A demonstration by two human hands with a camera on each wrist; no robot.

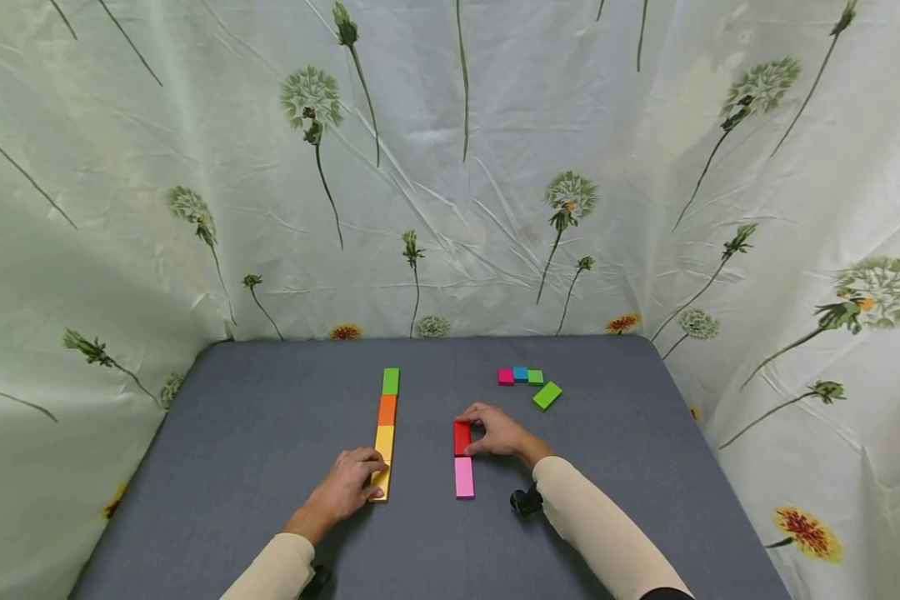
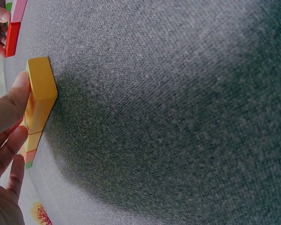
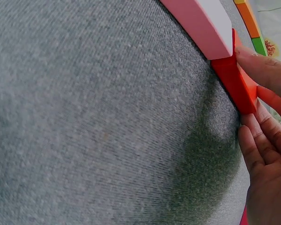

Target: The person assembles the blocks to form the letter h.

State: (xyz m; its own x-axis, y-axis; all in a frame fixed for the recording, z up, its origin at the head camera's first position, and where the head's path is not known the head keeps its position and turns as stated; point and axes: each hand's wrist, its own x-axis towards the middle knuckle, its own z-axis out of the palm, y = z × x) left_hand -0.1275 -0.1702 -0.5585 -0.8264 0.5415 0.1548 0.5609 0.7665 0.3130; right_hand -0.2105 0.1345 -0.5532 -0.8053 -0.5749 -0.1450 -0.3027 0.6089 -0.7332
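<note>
My left hand pinches the nearest yellow block, thumb on one side and fingers on the other. That block is the near end of a straight row, with a lighter yellow block, an orange block and a green block beyond it. To the right, my right hand grips a red block between thumb and fingertips. The red block's near end meets a pink block, both lying flat in line, as the right wrist view also shows.
At the back right, small crimson, blue and green blocks sit side by side. A longer green block lies askew just in front of them. Grey cloth covers the table, and a flower-print curtain hangs behind.
</note>
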